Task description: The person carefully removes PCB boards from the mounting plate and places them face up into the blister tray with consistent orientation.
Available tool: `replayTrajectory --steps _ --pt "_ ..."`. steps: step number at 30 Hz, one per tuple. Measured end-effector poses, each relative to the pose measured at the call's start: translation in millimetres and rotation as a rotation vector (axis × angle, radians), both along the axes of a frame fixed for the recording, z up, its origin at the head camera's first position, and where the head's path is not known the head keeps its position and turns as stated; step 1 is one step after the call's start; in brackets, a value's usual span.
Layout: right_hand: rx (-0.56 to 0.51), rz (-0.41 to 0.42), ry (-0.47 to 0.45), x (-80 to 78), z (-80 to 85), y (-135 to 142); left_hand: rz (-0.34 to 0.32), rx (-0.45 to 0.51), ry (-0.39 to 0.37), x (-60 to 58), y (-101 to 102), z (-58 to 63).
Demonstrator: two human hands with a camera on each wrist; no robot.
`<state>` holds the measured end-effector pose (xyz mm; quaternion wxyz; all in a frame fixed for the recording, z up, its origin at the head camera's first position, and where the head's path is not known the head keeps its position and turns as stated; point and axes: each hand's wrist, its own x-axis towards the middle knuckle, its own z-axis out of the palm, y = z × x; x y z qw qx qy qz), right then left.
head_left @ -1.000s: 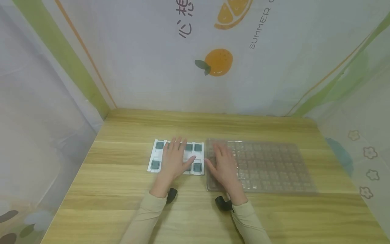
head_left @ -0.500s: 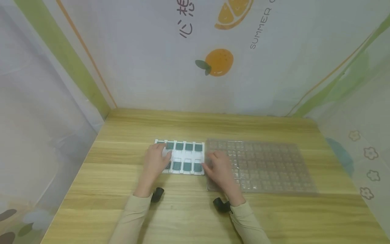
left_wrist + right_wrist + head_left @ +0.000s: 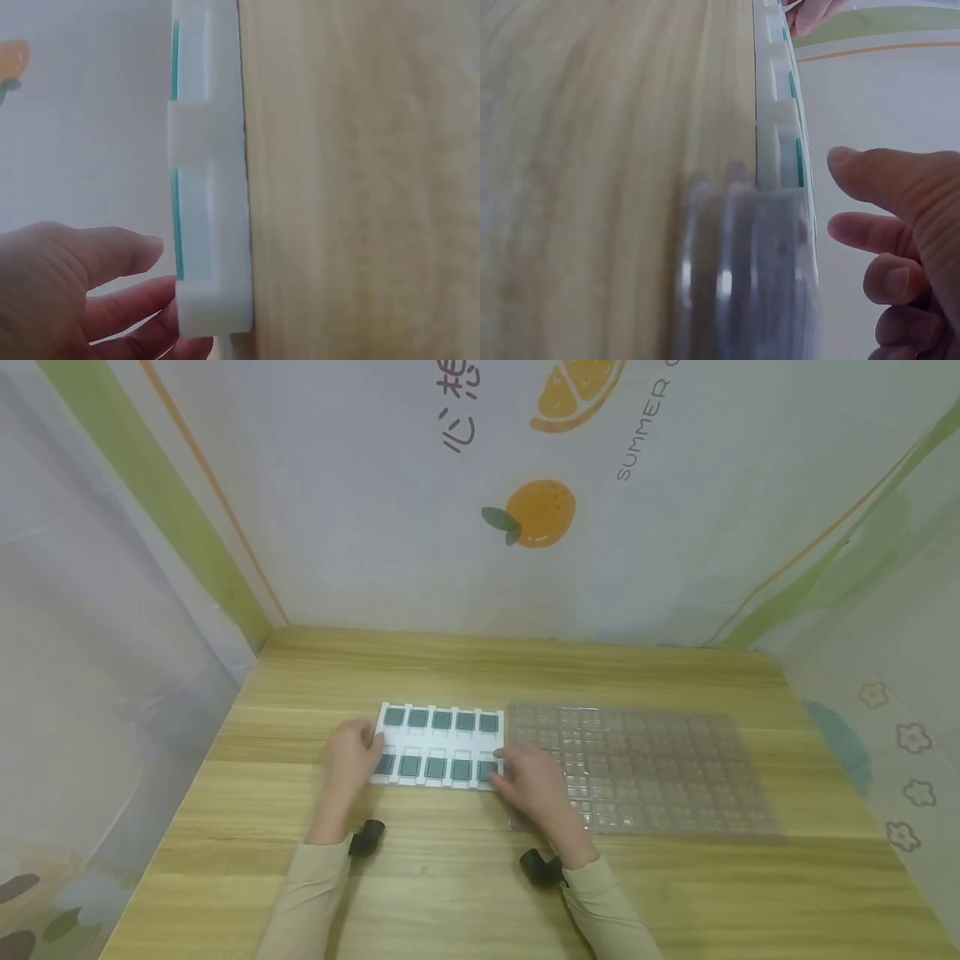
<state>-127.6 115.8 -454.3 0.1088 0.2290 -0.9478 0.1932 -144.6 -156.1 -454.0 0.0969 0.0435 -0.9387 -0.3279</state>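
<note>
A white tray [image 3: 438, 742] lies flat on the table with two rows of square green chip-like pieces [image 3: 417, 718] in its slots. My left hand [image 3: 348, 756] is at its left end. In the left wrist view the thumb [image 3: 124, 251] stands apart from the tray while the other fingers reach the end corner. Over the tray's right end is my right hand [image 3: 534, 781], thumb and forefinger extended and the other fingers bent. The right wrist view has a gap between this thumb [image 3: 870, 169] and the tray edge. Nothing shows held in either hand.
A larger clear plastic tray [image 3: 660, 768] with many small square compartments lies right beside the white tray, under the right hand. A wood-grain table [image 3: 442, 893] carries both. Printed cloth [image 3: 375, 527] hangs behind and along the sides.
My left hand has moved left from over the white tray's middle to its left end, uncovering the pieces. The right hand has shifted slightly left and nearer, onto the white tray's right end.
</note>
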Motion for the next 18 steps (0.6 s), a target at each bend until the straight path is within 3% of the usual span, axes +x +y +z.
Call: replayTrajectory --steps 9,18 --pt "0.096 -0.005 -0.057 -0.7 -3.3 -2.1 0.009 0.138 -0.075 -2.9 -9.8 -6.5" --pt "0.104 -0.004 -0.060 -2.6 -5.4 -4.7 0.019 0.168 -0.097 -4.5 -10.7 -8.1"
